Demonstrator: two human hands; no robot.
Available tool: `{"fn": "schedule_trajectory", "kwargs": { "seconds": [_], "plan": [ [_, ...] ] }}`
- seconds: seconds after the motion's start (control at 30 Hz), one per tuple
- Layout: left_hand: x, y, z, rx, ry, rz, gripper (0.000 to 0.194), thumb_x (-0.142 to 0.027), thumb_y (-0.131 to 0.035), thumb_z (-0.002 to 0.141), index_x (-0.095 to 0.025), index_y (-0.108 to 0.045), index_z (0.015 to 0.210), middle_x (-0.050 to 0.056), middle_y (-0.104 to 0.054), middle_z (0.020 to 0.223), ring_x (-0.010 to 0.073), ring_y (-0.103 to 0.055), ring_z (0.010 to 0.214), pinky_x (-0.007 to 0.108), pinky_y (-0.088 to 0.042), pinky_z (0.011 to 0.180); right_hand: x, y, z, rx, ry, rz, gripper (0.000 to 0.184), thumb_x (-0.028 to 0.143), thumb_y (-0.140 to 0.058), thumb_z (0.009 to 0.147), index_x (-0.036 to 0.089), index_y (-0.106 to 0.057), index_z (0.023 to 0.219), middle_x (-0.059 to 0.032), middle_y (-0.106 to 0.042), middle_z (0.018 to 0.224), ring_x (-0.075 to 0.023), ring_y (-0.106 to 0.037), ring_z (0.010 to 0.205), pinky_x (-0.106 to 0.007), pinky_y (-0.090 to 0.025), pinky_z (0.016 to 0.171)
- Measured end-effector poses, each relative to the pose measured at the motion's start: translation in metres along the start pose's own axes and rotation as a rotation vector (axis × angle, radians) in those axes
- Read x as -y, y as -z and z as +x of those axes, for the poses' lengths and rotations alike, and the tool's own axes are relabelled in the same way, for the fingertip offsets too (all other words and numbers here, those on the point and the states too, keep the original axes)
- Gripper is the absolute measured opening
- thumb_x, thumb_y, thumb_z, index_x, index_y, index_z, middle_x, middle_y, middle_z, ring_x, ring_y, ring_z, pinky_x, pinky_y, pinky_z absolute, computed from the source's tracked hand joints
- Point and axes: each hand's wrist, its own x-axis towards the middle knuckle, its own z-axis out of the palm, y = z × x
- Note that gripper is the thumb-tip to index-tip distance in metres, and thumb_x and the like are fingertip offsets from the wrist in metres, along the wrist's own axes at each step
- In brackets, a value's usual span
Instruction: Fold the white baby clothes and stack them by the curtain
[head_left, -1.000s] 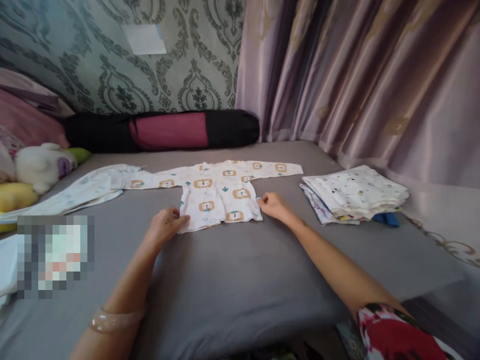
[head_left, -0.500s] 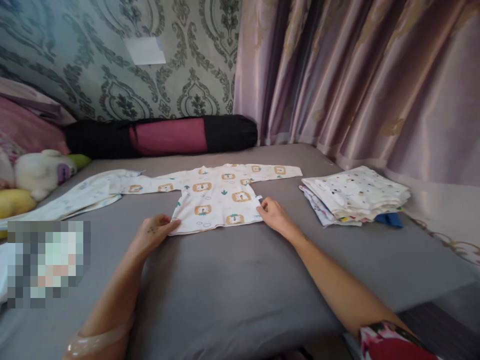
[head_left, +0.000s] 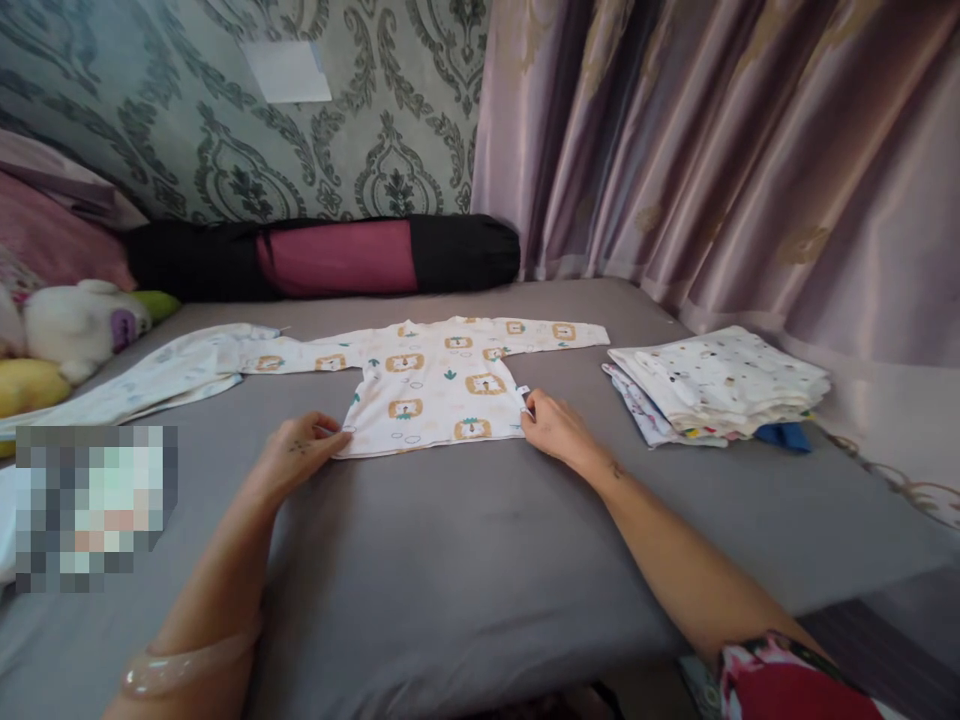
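Note:
A small white long-sleeved shirt with lion prints lies flat, its sleeves stretched out to both sides and its hem towards me. My left hand pinches the hem's left corner between thumb and fingers. At the opposite corner, beside a small white tag, my right hand grips the hem's right end. The end of the shirt's left sleeve meets another pale garment with bluish prints.
A stack of folded clothes sits on the grey bed sheet at right. Along the wall lies a black and maroon bolster-shaped bag. Plush toys are at far left, above a pixelated patch. Curtains hang behind the stack.
The view has tilted down slightly, so everything sits a little differently in the picture. Both hands keep their hold on the hem corners, and the shirt stays spread flat.

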Motion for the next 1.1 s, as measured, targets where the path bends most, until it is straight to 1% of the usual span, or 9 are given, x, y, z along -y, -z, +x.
{"fn": "schedule_trajectory", "kwargs": {
  "seconds": [0.13,0.23,0.3,0.37,0.53,0.63,0.8,0.97,1.1],
  "plan": [
    [-0.018,0.003,0.006,-0.141,-0.052,0.128,0.034,-0.048,-0.053,0.077,-0.019,-0.064,0.091,0.009,-0.070,0.087,0.0265,-0.064,0.083,0.033,-0.045,0.071,-0.010,0.012,0.023,0.034,0.079,0.069,0.028,0.046,-0.054,0.088,0.022,-0.067,0.094,-0.0070,-0.071,0.093,-0.0224,-0.064,0.084,-0.028,-0.040,0.068],
    [-0.057,-0.010,0.012,-0.113,-0.285,0.099,0.030,-0.042,-0.047,0.084,-0.020,-0.064,0.096,0.008,-0.071,0.091,0.0231,-0.064,0.084,0.032,-0.045,0.075,-0.011,0.019,0.053,-0.099,0.111,0.064,0.029,0.042,-0.048,0.093,0.022,-0.068,0.093,-0.0069,-0.071,0.097,-0.0222,-0.063,0.091,-0.028,-0.042,0.074],
    [-0.090,-0.029,0.016,-0.033,-0.472,0.063,0.026,-0.035,-0.046,0.086,-0.019,-0.065,0.093,0.008,-0.070,0.093,0.0215,-0.063,0.086,0.031,-0.046,0.077,-0.009,0.020,0.074,-0.203,0.140,0.032,0.024,0.030,-0.046,0.094,0.021,-0.067,0.100,-0.0076,-0.068,0.108,-0.0221,-0.060,0.102,-0.029,-0.042,0.081],
    [-0.124,-0.055,0.019,-0.031,-0.613,0.035,0.024,-0.028,-0.044,0.088,-0.017,-0.066,0.092,0.009,-0.070,0.098,0.0210,-0.062,0.092,0.032,-0.045,0.085,-0.004,0.017,0.092,-0.255,0.213,-0.018,0.026,0.020,-0.045,0.093,0.021,-0.065,0.109,-0.0083,-0.062,0.120,-0.0220,-0.055,0.112,-0.030,-0.042,0.088],
    [-0.179,-0.113,0.020,-0.028,-0.671,-0.065,0.025,-0.020,-0.046,0.089,-0.012,-0.064,0.105,0.012,-0.068,0.104,0.0226,-0.060,0.101,0.034,-0.044,0.093,0.005,0.011,0.115,-0.212,0.358,-0.144,0.033,0.013,-0.039,0.092,0.021,-0.062,0.114,-0.0103,-0.055,0.128,-0.0233,-0.048,0.120,-0.033,-0.041,0.095],
    [-0.185,-0.127,0.015,-0.046,-0.680,-0.066,0.022,-0.018,-0.045,0.090,-0.012,-0.062,0.103,0.013,-0.067,0.103,0.0235,-0.059,0.101,0.037,-0.044,0.094,0.004,0.010,0.119,-0.182,0.397,-0.195,0.033,0.016,-0.037,0.095,0.020,-0.060,0.117,-0.0123,-0.055,0.126,-0.0246,-0.048,0.119,-0.035,-0.041,0.095],
    [-0.177,-0.131,0.006,-0.066,-0.786,0.032,0.023,-0.027,-0.046,0.092,-0.015,-0.059,0.107,0.014,-0.060,0.118,0.0264,-0.051,0.112,0.043,-0.041,0.099,-0.004,0.015,0.127,-0.160,0.495,-0.295,0.037,0.013,-0.031,0.096,0.019,-0.056,0.123,-0.0138,-0.055,0.125,-0.0245,-0.050,0.115,-0.035,-0.040,0.092],
    [-0.175,-0.140,0.003,-0.048,-0.779,0.112,0.040,-0.038,-0.042,0.095,-0.017,-0.052,0.127,0.015,-0.047,0.139,0.0310,-0.038,0.131,0.050,-0.036,0.105,-0.008,0.021,0.136,-0.150,0.560,-0.372,0.036,0.013,-0.032,0.097,0.018,-0.059,0.120,-0.0153,-0.054,0.126,-0.0251,-0.050,0.114,-0.036,-0.039,0.093],
    [-0.174,-0.150,0.001,-0.012,-0.828,0.182,0.059,-0.046,-0.033,0.096,-0.008,-0.039,0.142,0.021,-0.034,0.152,0.0332,-0.025,0.143,0.051,-0.024,0.114,-0.002,0.028,0.139,-0.141,0.546,-0.395,0.033,0.013,-0.040,0.093,0.019,-0.065,0.113,-0.0140,-0.058,0.122,-0.0245,-0.051,0.115,-0.034,-0.039,0.094]
  ]
}}
